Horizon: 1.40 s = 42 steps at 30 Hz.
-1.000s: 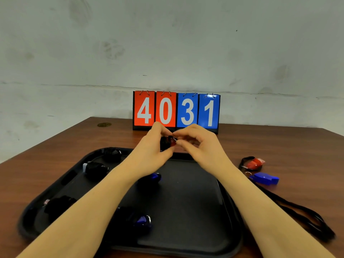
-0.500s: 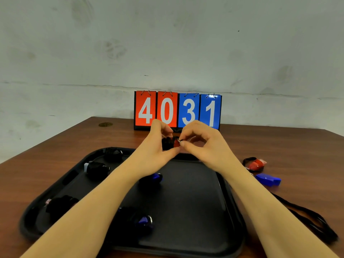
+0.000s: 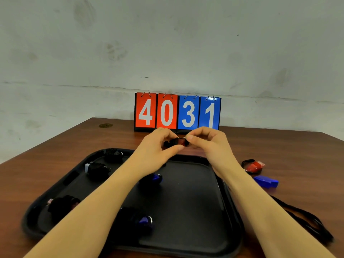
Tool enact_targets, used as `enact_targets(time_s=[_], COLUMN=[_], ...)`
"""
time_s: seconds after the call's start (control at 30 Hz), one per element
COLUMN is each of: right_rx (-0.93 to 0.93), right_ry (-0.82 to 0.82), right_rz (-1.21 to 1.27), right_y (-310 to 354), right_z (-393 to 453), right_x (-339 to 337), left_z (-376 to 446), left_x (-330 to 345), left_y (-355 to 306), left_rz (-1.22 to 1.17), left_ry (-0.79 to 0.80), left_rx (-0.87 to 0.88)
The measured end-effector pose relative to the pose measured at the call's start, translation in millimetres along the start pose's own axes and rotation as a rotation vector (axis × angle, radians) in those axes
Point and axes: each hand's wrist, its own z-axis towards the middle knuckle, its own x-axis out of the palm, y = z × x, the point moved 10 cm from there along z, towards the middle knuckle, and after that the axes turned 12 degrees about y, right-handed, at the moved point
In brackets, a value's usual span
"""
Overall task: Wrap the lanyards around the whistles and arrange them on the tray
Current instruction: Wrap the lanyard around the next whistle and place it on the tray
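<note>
Landmark: the black tray [image 3: 229,207], its near rim closest to the person; every place below is told from it.

Near end of tray: two lanyard-wrapped whistles lie inside, a blue one [image 3: 144,221] toward the near middle and a dark bundle [image 3: 62,203] by the left wall.

Middle of tray: another wrapped blue whistle [image 3: 151,179] sits partly under the left forearm.

Far left of tray: two more black bundles, one [image 3: 97,169] with a pale end and one [image 3: 113,153] in the far corner.

Right of tray, on the table: a loose blue whistle [image 3: 266,181], beyond it a red whistle [image 3: 253,166], and a black lanyard [image 3: 305,220] trailing toward the near right; these look not yet wrapped.

Above the far rim: the whistle in hand [image 3: 176,142], red with black cord round it, held off the tray between both hands.

Left hand [image 3: 158,149]: fingers curled round the wrapped end of the whistle, thumb beneath it.

Right hand [image 3: 208,144]: fingertips pinching the right end, by a small metal ring.

Key relation: the whistle's long axis runs left to right between the two hands, and the bare tray floor lies just below and nearer the person.

Likely next: finish tucking the cord, then lower it into the right half of the tray.

Beyond the tray: a score flip board [image 3: 177,112] reading 4031 stands against the wall.
</note>
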Motion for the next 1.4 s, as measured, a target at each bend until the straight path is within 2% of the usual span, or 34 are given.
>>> enact_targets(time_s=[0.1, 0.23, 0.4, 0.6, 0.73, 1.07, 1.4], right_rx=[0.005, -0.017, 0.024, 0.097, 0.156, 0.341, 0.354], right_ry=[-0.004, -0.071, -0.063, -0.039, -0.014, -0.031, 0.003], right_rz=[-0.218, -0.361, -0.57, -0.539, -0.539, -0.755, -0.767], right_y=[5.5, 14.7, 13.0, 1.2, -17.5, -56.4, -62.4], right_z=[1.3, 0.5, 5.6, 3.9, -2.9, -7.3, -6.9], right_x=[3.2, -0.8, -3.5, -21.1, -26.1, -32.6, -31.4], left_z=[-0.3, 0.3, 7.9, 17.6, 20.4, 34.1, 39.6], left_x=[-0.7, -5.9, 3.2, 20.3, 40.4, 69.8, 76.7], left_y=[3.8, -3.9, -7.6, -11.3, -6.4, 8.6, 22.9], left_rz=[-0.032, -0.094, 0.015, 0.079, 0.073, 0.189, 0.165], left_ry=[-0.017, -0.06, 0.028, 0.185, 0.236, 0.264, 0.252], left_rx=[-0.036, -0.024, -0.056, -0.081, -0.133, -0.243, -0.291])
